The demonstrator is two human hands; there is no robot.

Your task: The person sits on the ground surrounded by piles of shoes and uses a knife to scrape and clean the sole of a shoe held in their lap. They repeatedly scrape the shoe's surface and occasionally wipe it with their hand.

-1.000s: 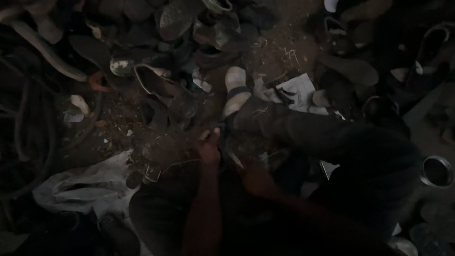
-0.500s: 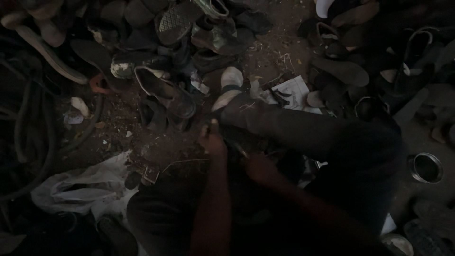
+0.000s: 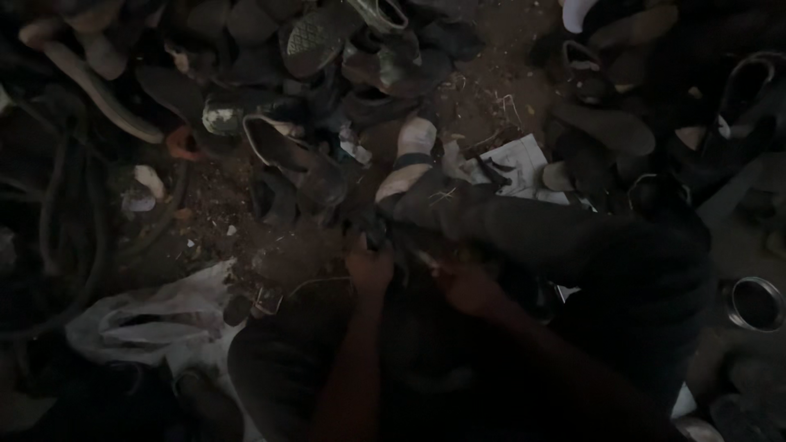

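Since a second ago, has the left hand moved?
Cannot tell: the left hand holds the same spot beside the foot; the whole view shifted together.

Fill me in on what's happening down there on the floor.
It is very dim. A person sits on bare ground among heaps of worn shoes and sandals. Both hands meet over a small dark item in the lap: the left hand grips it from above, the right hand works close beside it. What the item is cannot be told. A white plastic bag lies to the left.
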